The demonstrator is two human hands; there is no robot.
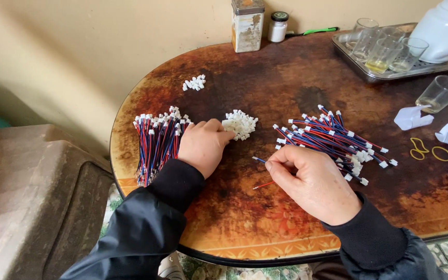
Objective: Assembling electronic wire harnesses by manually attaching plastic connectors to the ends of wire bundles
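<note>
My left hand point(203, 145) rests on the brown table point(286, 78), its fingertips touching a small heap of white plastic connectors point(240, 124). Just left of that hand lies a neat bundle of red, blue and black wires point(156, 142) with white ends. My right hand point(315, 181) pinches a short red and blue wire pair point(261, 173) whose loose ends stick out to the left. Beyond the right hand sits a loose pile of wires with white connectors fitted point(335, 140).
A second small cluster of white connectors point(195, 83) lies farther back. At the back stand a tin point(248, 25), a small jar point(278, 27) and a metal tray point(374, 75) with glasses and a white teapot point(444, 28). A lone glass point(441, 93), paper scraps point(413, 117) and yellow rubber bands point(429, 150) lie right.
</note>
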